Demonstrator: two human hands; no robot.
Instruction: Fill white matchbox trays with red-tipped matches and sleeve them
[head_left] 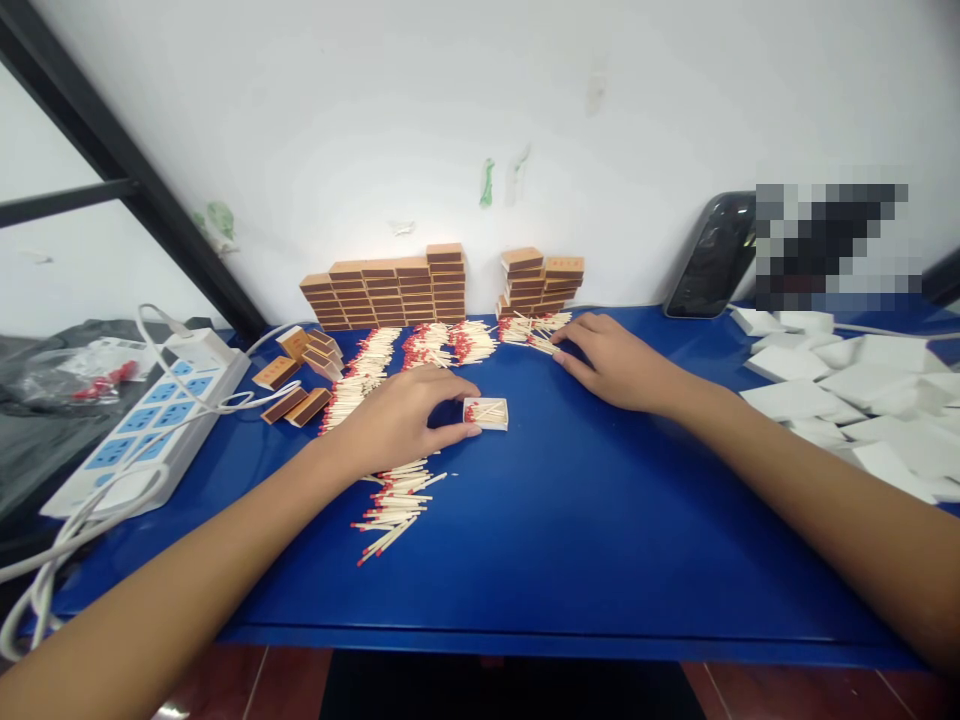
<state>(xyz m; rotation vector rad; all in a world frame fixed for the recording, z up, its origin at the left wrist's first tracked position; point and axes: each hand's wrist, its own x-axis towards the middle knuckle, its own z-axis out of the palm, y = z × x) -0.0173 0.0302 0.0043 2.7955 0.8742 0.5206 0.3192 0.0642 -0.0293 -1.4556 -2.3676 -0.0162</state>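
Note:
My left hand [409, 415] grips the left end of a small white matchbox tray [505, 415] between thumb and fingers. Some red-tipped matches [489, 411] lie inside that tray. At the right end of the match piles, my right hand [611, 362] pinches a few matches [543, 344] between thumb and fingertips. Loose matches [472, 341] are heaped in front of the stacked boxes, and more [397, 500] spread below my left hand. The blue table [570, 520] lies under all of it.
Brown matchboxes stand in a wide stack [382, 292] and a smaller stack [540, 280] along the wall. Several loose boxes [277, 373] and a white power strip [150, 420] with cables lie left. White trays [847, 390] pile up right; a phone [709, 255] leans behind.

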